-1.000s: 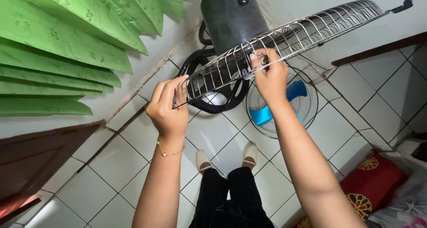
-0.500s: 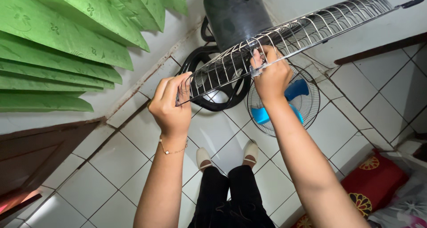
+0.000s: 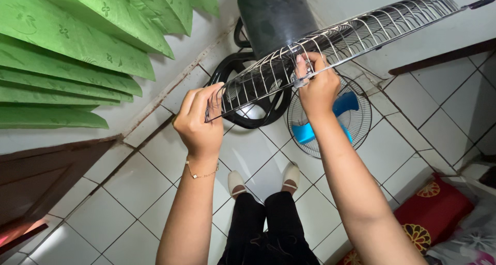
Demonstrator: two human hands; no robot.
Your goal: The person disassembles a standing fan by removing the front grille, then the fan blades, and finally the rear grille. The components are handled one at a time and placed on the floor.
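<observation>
A round chrome wire fan guard (image 3: 361, 32) is held up at chest height, tilted, in front of the fan's dark grey motor housing (image 3: 274, 14). My left hand (image 3: 199, 123) grips the guard's lower left rim. My right hand (image 3: 318, 89) pinches a small metal clip on the guard's rim near its middle. A thin bracelet sits on my left wrist.
On the white tiled floor below lie a second wire guard with blue fan blades (image 3: 330, 117) and the fan's black round base (image 3: 248, 94). Green curtain folds (image 3: 77, 42) hang at the left. A red patterned cushion (image 3: 434, 213) lies at the lower right. My feet (image 3: 263, 179) stand in between.
The guard and both hands have shifted slightly up and to the right. The right hand's fingers have closed tighter on the clip.
</observation>
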